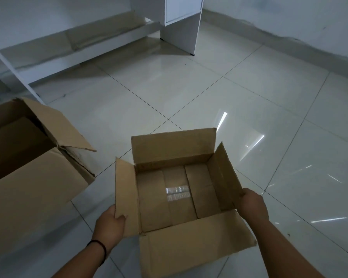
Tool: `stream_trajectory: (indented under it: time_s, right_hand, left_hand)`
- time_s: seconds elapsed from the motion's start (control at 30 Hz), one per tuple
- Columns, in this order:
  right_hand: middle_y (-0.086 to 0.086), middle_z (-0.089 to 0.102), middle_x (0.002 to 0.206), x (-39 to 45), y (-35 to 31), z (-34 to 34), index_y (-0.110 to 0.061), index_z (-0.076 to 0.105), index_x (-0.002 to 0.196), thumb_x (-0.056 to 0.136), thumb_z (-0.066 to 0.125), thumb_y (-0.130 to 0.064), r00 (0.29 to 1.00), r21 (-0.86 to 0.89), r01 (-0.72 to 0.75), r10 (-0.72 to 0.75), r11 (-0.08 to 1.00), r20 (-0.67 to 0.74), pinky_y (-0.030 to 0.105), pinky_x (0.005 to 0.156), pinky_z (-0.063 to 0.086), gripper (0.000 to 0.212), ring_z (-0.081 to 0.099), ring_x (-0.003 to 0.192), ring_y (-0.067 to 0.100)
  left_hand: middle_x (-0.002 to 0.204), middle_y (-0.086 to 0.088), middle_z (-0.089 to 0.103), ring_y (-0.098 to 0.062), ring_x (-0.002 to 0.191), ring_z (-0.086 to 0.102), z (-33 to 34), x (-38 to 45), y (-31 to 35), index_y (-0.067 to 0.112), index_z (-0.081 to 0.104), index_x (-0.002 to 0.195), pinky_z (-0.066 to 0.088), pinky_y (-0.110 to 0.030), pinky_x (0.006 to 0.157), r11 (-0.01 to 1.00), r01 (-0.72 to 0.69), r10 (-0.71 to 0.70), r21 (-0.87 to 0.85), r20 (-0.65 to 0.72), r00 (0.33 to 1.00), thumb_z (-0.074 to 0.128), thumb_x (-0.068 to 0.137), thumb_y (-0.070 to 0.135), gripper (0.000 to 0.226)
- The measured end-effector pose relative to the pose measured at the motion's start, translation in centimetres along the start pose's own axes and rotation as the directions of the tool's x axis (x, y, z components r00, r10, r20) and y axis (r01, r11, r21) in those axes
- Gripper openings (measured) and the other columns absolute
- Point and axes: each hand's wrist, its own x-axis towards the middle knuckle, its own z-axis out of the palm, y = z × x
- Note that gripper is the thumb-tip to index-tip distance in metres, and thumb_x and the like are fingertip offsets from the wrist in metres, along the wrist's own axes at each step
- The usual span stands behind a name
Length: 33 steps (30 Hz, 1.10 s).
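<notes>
A small brown cardboard box [170, 149] sits on the tiled floor in front of me with all its flaps up and nothing inside. A strip of clear tape shows on its bottom. My left hand [109, 223] grips the near corner of the left side flap, thumb on the inside. My right hand [253, 205] grips the near edge of the right side flap. The near flap folds out toward me between my forearms.
A larger open cardboard box [34, 183] stands on the floor to the left, close to the small one. A white desk with a cabinet leg [179, 31] stands at the back. A wall runs along the right. Glossy floor tiles [269, 109] lie beyond the box.
</notes>
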Motion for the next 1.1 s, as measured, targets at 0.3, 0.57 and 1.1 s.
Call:
stream_trajectory:
  time_s: [0.3, 0.57, 1.1]
  right_hand:
    - [0.005, 0.055, 0.059, -8.1, 0.1, -6.1, -0.010, 0.057, 0.069, 0.081, 0.046, 0.002, 0.978, 0.221, -0.028, 0.072, 0.975, -0.195, 0.022, 0.048, 0.032, 0.020, 0.050, 0.051, 0.019]
    - [0.006, 0.056, 0.061, -16.4, -2.8, -12.5, -0.006, 0.056, 0.068, 0.089, 0.046, -0.009, 0.910, 0.241, 0.213, -0.103, 0.947, -0.402, 0.021, 0.048, 0.032, 0.024, 0.051, 0.051, 0.018]
    - [0.002, 0.057, 0.076, -29.0, -20.5, -19.3, -0.011, 0.061, 0.112, 0.093, 0.041, -0.013, 0.652, 0.189, 0.730, -0.586, 0.657, -0.482, 0.017, 0.050, 0.034, 0.028, 0.052, 0.059, 0.008]
  left_hand:
    - [0.087, -0.005, 0.068, -0.024, 0.081, 0.063, -3.7, -5.6, 3.5, 0.023, 0.062, 0.084, 0.049, -0.029, 0.071, 0.979, -0.182, 0.179, -0.087, -0.050, 0.983, 0.049, 0.092, 0.012, 0.018]
    - [0.093, -0.016, 0.067, -0.031, 0.085, 0.063, -11.8, -13.5, 4.9, 0.010, 0.063, 0.100, 0.053, -0.046, 0.081, 0.929, -0.366, 0.344, -0.053, -0.235, 0.909, 0.048, 0.092, 0.024, 0.022]
    - [0.088, -0.010, 0.070, -0.022, 0.075, 0.064, -34.1, -25.8, -0.5, 0.013, 0.069, 0.096, 0.045, -0.028, 0.061, 0.842, -0.534, 0.348, -0.082, -0.673, 0.653, 0.053, 0.090, 0.024, 0.021]
